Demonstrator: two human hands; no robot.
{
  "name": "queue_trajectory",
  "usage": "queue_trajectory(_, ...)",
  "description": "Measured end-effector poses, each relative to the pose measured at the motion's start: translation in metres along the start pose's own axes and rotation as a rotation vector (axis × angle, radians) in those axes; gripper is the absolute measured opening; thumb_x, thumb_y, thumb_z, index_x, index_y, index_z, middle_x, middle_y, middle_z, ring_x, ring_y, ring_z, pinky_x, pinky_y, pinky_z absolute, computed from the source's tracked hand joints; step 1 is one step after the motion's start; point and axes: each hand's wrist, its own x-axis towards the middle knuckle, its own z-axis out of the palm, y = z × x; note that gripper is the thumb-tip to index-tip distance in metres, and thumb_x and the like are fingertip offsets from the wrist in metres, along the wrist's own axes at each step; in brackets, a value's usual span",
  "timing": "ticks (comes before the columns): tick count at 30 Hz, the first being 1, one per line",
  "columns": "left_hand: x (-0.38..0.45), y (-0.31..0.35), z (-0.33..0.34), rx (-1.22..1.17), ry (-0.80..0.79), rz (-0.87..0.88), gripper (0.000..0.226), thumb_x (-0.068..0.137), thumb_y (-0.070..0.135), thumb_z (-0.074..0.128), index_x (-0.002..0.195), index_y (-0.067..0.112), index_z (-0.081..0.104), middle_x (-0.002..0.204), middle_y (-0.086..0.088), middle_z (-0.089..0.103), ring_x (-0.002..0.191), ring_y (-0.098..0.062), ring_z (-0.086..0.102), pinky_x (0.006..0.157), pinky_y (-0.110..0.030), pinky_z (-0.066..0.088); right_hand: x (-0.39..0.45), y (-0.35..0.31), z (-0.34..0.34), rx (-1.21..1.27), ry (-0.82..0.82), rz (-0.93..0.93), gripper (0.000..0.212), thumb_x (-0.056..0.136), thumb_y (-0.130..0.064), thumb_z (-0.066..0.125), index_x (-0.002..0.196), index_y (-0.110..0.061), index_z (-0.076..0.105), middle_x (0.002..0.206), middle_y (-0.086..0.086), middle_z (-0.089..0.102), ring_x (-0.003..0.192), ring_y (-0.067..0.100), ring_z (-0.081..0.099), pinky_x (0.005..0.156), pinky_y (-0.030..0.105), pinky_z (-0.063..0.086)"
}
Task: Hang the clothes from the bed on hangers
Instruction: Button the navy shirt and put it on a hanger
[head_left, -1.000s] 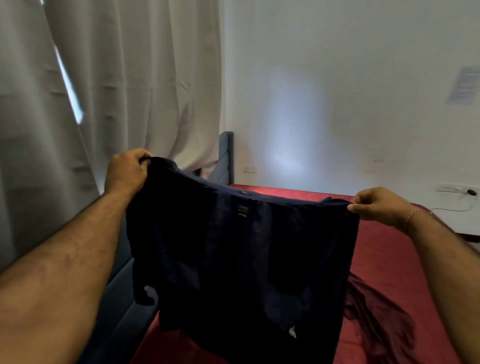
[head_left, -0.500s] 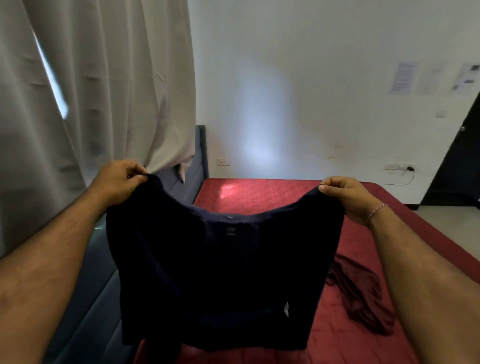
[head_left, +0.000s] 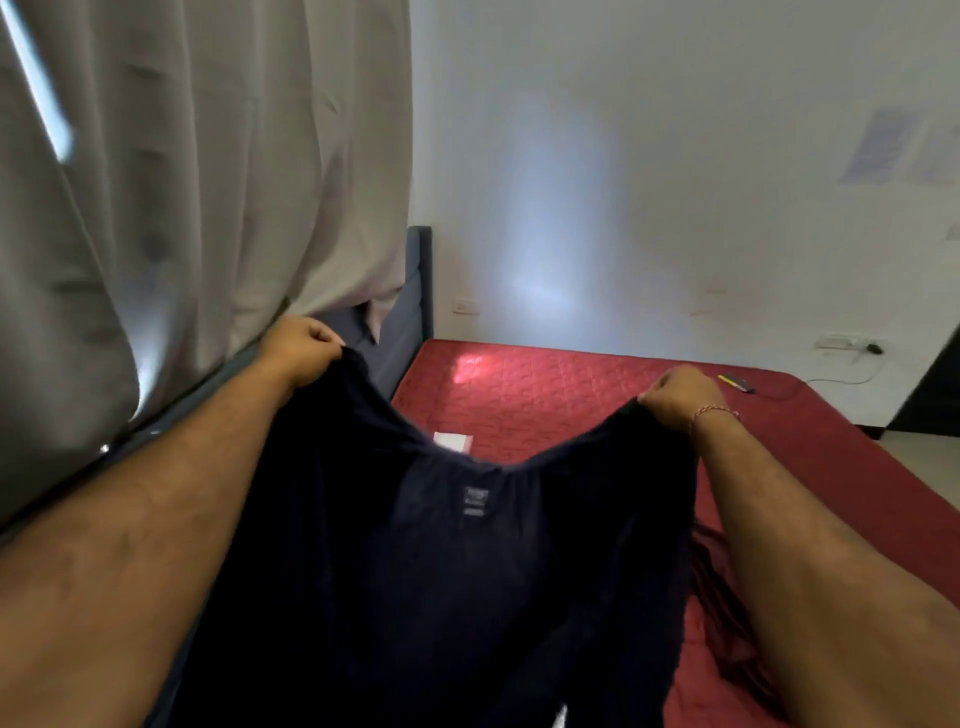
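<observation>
A dark navy shirt (head_left: 441, 582) hangs spread out in front of me over the bed (head_left: 571, 395), its neck label facing me. My left hand (head_left: 301, 351) grips its upper left corner. My right hand (head_left: 675, 392) pinches its upper right corner. The top edge sags between my hands. A dark maroon garment (head_left: 737, 623) lies crumpled on the red quilted cover, partly hidden behind my right forearm. No hanger is in view.
Grey curtains (head_left: 182, 182) hang close on the left, over a dark blue headboard (head_left: 415, 301). A small white item (head_left: 453, 440) lies on the bed beyond the shirt. A remote and pen (head_left: 737, 383) lie near the far edge. A dark doorway (head_left: 935, 384) is at right.
My hands have lowered a little and the shirt's top edge now sags deeper between them. The view has tilted down, showing more of the bed beyond.
</observation>
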Motion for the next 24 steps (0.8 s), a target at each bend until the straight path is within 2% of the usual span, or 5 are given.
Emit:
queue_trajectory(6, -0.007, -0.068, 0.149, -0.124, 0.247, 0.126, 0.017, 0.081, 0.012, 0.068, 0.088, 0.026, 0.075, 0.085, 0.0, 0.075, 0.084, -0.021, 0.072, 0.082, -0.032, 0.057, 0.009, 0.021, 0.149, 0.229, 0.264, -0.057, 0.022, 0.083, -0.019, 0.065, 0.071, 0.0, 0.067, 0.071, 0.016, 0.067, 0.072, 0.033, 0.064, 0.071, 0.032, 0.049)
queue_trajectory(15, -0.182, -0.368, 0.458, 0.097, -0.173, 0.358, 0.032, 0.082, 0.003, 0.066, 0.11, 0.017, 0.073, 0.098, -0.001, 0.067, 0.094, -0.023, 0.065, 0.09, -0.036, 0.053, -0.058, 0.22, 0.577, 0.555, -0.075, 0.096, 0.026, 0.084, -0.016, 0.078, 0.062, -0.013, 0.064, 0.057, -0.008, 0.058, 0.059, 0.005, 0.048, 0.07, 0.028, 0.043)
queue_trajectory(17, -0.214, -0.42, 0.492, 0.132, -0.182, 0.341, 0.029, 0.083, 0.008, 0.068, 0.111, 0.015, 0.073, 0.101, -0.001, 0.067, 0.096, -0.022, 0.065, 0.092, -0.041, 0.054, -0.077, 0.248, 0.622, 0.612, -0.041, 0.06, 0.024, 0.088, -0.015, 0.078, 0.068, -0.015, 0.065, 0.061, -0.01, 0.062, 0.06, 0.003, 0.052, 0.067, 0.026, 0.045)
queue_trajectory(21, -0.218, -0.463, 0.527, 0.039, -0.046, 0.367, 0.016, 0.087, 0.021, 0.069, 0.1, 0.021, 0.078, 0.095, 0.007, 0.066, 0.08, -0.005, 0.058, 0.079, -0.017, 0.047, -0.078, 0.265, 0.665, 0.874, 0.074, -0.109, 0.02, 0.093, -0.007, 0.072, 0.076, -0.007, 0.061, 0.064, -0.001, 0.051, 0.059, 0.005, 0.045, 0.055, 0.021, 0.042)
queue_trajectory(24, -0.218, -0.466, 0.52, 0.059, -0.037, 0.308, 0.014, 0.092, 0.016, 0.066, 0.098, 0.018, 0.079, 0.096, 0.004, 0.064, 0.08, -0.01, 0.06, 0.08, -0.028, 0.053, -0.086, 0.264, 0.666, 0.842, 0.034, -0.145, 0.026, 0.092, -0.012, 0.074, 0.075, 0.0, 0.059, 0.063, -0.001, 0.054, 0.062, 0.01, 0.049, 0.061, 0.029, 0.045)
